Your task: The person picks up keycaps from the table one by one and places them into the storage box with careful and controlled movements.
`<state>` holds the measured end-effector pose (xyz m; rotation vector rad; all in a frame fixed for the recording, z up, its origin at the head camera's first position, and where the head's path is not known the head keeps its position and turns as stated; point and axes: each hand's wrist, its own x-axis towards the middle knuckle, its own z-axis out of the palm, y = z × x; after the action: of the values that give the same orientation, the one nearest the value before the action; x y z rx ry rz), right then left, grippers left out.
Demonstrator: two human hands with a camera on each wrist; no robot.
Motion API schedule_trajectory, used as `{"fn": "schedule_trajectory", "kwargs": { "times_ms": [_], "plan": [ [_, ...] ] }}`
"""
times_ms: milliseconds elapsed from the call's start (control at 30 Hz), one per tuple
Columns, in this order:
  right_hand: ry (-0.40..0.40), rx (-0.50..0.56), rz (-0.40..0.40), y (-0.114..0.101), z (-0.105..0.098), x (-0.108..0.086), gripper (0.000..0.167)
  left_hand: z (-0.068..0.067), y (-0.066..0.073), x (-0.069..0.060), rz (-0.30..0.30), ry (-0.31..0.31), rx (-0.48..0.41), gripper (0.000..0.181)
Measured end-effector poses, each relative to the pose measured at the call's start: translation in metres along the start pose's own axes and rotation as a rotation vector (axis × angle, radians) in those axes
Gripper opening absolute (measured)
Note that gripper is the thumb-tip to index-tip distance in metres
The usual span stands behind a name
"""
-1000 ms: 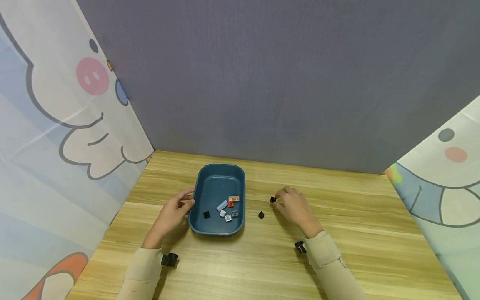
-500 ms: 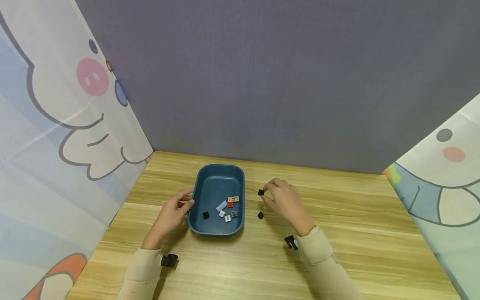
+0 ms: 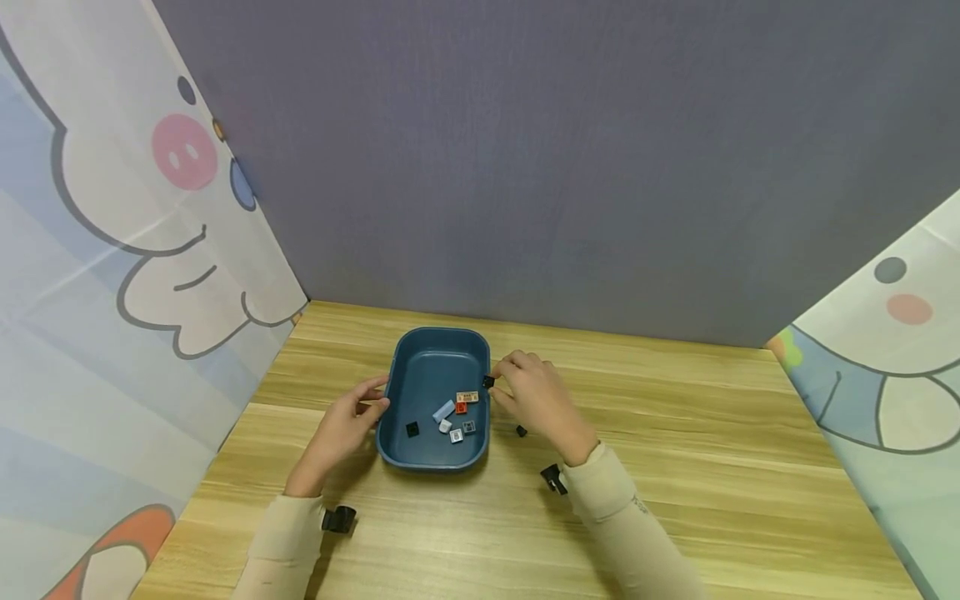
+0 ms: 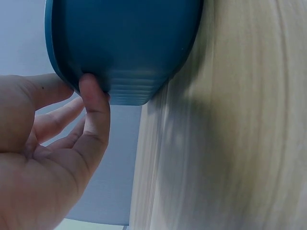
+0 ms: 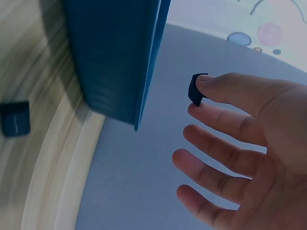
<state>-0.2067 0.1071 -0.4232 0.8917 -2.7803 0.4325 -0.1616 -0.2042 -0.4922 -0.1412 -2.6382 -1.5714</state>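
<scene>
The dark blue tray point(image 3: 435, 367) lies on the table, and my left hand point(image 3: 339, 433) pinches its left rim between thumb and fingers. In the left wrist view the thumb presses against the tray's outer wall point(image 4: 139, 38). My right hand point(image 3: 536, 402) holds a small black keycap point(image 5: 194, 90) between thumb and index finger, at the tray's right rim in the head view; the other fingers are spread. Inside the tray are a black keycap point(image 3: 412, 429), a beige one point(image 3: 467, 397), a red one point(image 3: 461, 408), a long pale blue one point(image 3: 443, 411) and several white or grey ones point(image 3: 456, 436).
Another black keycap point(image 3: 521, 431) sits on the wooden table point(image 3: 712, 442), right of the tray and close to my right forearm. A grey panel point(image 3: 555, 167) rises at the back. Printed cartoon sheets point(image 3: 67, 333) stand along both sides.
My right hand has moved left with the black keycap, from the table on the right up to the tray's right rim. My left hand and the tray have stayed in place.
</scene>
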Motion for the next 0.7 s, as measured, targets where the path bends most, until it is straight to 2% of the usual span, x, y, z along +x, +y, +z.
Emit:
{"fn": "schedule_trajectory", "kwargs": {
  "times_ms": [400,700],
  "plan": [
    [-0.022,0.013,-0.020,-0.0083,0.0057,0.0032,0.029,-0.0002,0.0009,0.0003,-0.009,-0.007,0.000,0.040],
    [0.018,0.026,-0.029,-0.0037,0.0036,-0.0005,0.027,-0.0010,0.0008,0.0008,-0.017,-0.018,0.005,0.040]
  ]
}}
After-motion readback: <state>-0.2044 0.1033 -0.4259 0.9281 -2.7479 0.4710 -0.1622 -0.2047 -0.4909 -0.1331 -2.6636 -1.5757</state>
